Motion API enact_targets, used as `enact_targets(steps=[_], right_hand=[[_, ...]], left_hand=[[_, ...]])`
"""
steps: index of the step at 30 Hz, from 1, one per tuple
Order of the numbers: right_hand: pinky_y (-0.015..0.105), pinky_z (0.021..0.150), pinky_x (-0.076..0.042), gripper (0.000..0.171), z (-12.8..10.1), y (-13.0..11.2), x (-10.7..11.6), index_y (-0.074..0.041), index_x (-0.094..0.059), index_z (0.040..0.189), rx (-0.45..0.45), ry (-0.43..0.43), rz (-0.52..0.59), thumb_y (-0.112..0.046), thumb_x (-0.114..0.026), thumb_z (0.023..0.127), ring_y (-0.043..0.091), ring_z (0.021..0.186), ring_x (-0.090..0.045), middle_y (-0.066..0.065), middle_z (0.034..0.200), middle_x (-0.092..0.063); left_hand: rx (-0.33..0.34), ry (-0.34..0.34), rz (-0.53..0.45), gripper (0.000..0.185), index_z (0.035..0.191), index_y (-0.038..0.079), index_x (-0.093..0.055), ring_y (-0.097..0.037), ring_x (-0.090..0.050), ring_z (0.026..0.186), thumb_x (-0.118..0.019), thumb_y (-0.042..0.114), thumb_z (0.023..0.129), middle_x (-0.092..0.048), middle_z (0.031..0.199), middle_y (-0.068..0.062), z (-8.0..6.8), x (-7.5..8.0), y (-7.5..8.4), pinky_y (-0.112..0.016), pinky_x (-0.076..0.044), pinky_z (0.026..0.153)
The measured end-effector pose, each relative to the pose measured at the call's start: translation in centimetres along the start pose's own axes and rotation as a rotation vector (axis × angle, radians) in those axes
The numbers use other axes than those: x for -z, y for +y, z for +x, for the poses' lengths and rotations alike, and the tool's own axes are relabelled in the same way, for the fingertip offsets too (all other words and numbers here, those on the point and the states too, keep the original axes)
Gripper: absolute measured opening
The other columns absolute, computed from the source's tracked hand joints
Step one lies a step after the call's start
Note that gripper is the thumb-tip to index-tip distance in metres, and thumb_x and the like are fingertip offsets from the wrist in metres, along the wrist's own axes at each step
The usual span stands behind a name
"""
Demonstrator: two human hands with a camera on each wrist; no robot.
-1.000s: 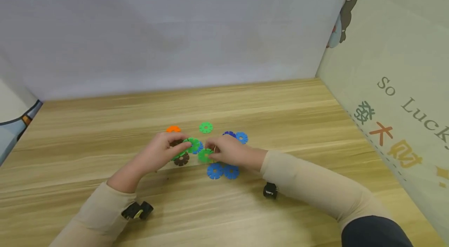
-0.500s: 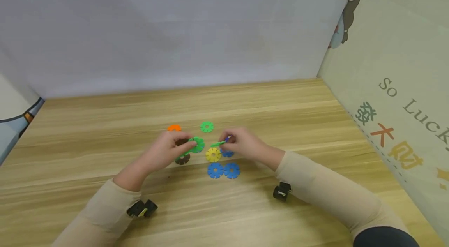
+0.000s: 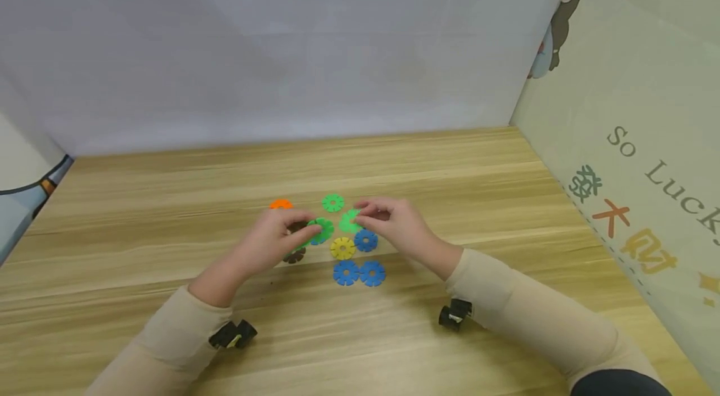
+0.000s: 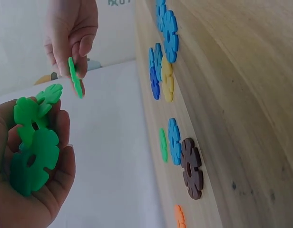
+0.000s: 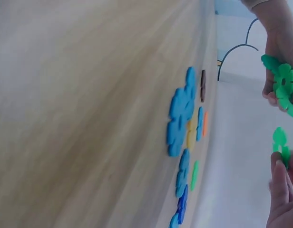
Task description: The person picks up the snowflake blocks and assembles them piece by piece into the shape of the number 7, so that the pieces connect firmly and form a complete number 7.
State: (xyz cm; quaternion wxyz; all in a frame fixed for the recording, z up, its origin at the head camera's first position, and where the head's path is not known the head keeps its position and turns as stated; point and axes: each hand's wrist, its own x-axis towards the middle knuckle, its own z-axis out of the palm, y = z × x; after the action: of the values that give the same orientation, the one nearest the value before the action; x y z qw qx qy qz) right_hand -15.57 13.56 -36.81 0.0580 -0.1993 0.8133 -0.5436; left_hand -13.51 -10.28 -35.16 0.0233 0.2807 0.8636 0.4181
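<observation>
Green joined discs (image 3: 322,230) gripped in left hand (image 3: 278,240), frame centre | right hand (image 3: 394,227) pinches single green disc (image 3: 350,221) — lifted off table (image 3: 506,196) since a second ago, uncovering yellow disc (image 3: 342,248) — now nearing the cluster

Mid-bench (image 3: 506,183), loose snowflake discs lie flat: orange disc (image 3: 280,203), green disc (image 3: 333,202), yellow disc (image 3: 342,248), brown disc (image 3: 294,255), two blue discs (image 3: 359,273) side by side.

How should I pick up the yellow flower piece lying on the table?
Come from above and pinch the yellow piece by its notched rim. It lies flat on the table, so pinch at its bare near-left edge, away from the blue piece on its right.
</observation>
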Motion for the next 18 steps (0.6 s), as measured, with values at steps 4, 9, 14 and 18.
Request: enact_targets(steps=[4, 9, 14, 18], right_hand=[[0.026, 0.074, -0.053, 0.027, -0.1, -0.6, 0.0, -0.001, -0.061, 0.112, -0.033, 0.032, 0.016, -0.006, -0.067, 0.086, 0.02, 0.089, -0.066, 0.013, 0.112, -0.062], [0.039, 0.075, -0.053, 0.033, 0.0, -1.2, -0.1, 0.001, -0.056, 0.123, -0.048, 0.021, 0.053, -0.008, -0.06, 0.091, 0.027, 0.088, -0.066, 0.014, 0.1, -0.063], [0.042, 0.071, -0.052, 0.025, 0.1, -1.5, 0.0, 0.003, -0.062, 0.111, -0.137, -0.016, 0.07, -0.014, -0.058, 0.093, 0.028, 0.081, -0.062, 0.014, 0.092, -0.066], [0.033, 0.067, -0.052, 0.02, 0.2, -1.7, 0.1, 0.004, -0.063, 0.102, -0.216, -0.031, 0.133, -0.013, -0.06, 0.092, 0.017, 0.071, -0.059, 0.013, 0.084, -0.065]], left_hand=[[-0.137, 0.075, 0.109, 0.007, 0.09, 0.007, -0.071, -0.01, -0.055, 0.066, -0.066, 0.012, 0.087, -0.068, 0.084, 0.0, 0.1, -0.4, 0.2, -0.027, -0.048, 0.061], [-0.219, 0.134, 0.153, 0.008, 0.092, 0.007, -0.071, -0.012, -0.063, 0.08, -0.067, 0.011, 0.086, -0.069, 0.092, -0.003, 0.1, -0.6, 0.0, -0.032, -0.053, 0.069], [-0.21, 0.141, 0.16, 0.009, 0.092, 0.007, -0.071, -0.014, -0.065, 0.081, -0.067, 0.012, 0.087, -0.07, 0.092, -0.003, 0.1, -0.3, -0.1, -0.032, -0.053, 0.071], [-0.191, 0.134, 0.167, 0.01, 0.093, 0.007, -0.072, -0.015, -0.065, 0.082, -0.067, 0.013, 0.087, -0.07, 0.092, -0.005, 0.1, -0.1, 0.0, -0.033, -0.053, 0.072]])
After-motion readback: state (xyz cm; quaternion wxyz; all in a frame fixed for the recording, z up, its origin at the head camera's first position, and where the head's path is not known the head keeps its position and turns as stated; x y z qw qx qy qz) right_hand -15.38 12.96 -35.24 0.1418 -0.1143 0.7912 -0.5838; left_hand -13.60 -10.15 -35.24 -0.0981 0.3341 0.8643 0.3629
